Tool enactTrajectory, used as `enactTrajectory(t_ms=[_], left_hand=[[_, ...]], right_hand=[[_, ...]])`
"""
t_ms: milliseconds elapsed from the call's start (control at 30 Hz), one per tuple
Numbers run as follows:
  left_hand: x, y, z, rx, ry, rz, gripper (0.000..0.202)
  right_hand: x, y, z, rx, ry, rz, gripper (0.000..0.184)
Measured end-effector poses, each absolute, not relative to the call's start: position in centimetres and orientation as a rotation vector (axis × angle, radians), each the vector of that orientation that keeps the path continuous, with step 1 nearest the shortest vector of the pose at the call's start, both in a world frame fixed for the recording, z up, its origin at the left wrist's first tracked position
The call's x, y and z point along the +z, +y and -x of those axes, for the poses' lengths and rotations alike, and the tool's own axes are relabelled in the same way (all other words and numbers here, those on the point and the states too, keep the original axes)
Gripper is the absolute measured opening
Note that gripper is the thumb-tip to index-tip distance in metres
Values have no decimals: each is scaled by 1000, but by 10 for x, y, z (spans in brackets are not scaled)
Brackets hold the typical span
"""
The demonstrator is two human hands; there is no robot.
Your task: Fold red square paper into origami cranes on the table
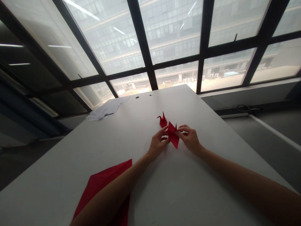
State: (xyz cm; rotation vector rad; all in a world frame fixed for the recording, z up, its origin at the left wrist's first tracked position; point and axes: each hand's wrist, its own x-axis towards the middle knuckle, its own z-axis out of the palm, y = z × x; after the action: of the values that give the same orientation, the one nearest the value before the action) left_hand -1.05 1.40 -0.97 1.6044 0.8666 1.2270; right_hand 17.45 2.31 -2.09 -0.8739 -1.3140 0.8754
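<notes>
Red paper [173,138], folded into pointed diamond shape.

Bright, hazy daylight from the windows [169,40]; dim foreground, edges bent by wide-angle distortion.

The head camera looks forward and down across the white table [188,188] toward the windows [174,28].

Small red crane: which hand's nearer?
Left. The left hand is just this side of the crane; the right hand lies farther right, beyond the folded paper both pinch.
</notes>
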Motion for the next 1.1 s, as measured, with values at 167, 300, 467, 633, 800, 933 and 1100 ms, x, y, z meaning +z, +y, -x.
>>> enactTrajectory(t_ms=[167, 300, 467, 633, 800, 933, 1100], left_hand=[[-11, 14, 10, 1289, 969, -1616, 60], [-13, 17, 8, 1432, 1195, -1489, 56], [-14, 20, 5, 1517, 1222, -1346, 46], [-13, 20, 3, 1544, 1201, -1299, 41], [-13, 21, 2, 1522, 1205, -1276, 37], [-14, 20, 3, 1514, 1201, -1274, 34], [-13, 19, 3, 1482, 1210, -1275, 32]], right_hand=[[-19, 27, -180, 837, -1340, 900, 18], [-11, 33, -191, 726, -1305, 1003, 21], [-1, 41, -196, 552, -1376, 1075, 25], [-1, 76, -191, 605, -1413, 1103, 28], [-9, 128, -181, 708, -1343, 1082, 34], [-20, 153, -172, 756, -1312, 1071, 40], [-30, 162, -170, 755, -1284, 1080, 38]])
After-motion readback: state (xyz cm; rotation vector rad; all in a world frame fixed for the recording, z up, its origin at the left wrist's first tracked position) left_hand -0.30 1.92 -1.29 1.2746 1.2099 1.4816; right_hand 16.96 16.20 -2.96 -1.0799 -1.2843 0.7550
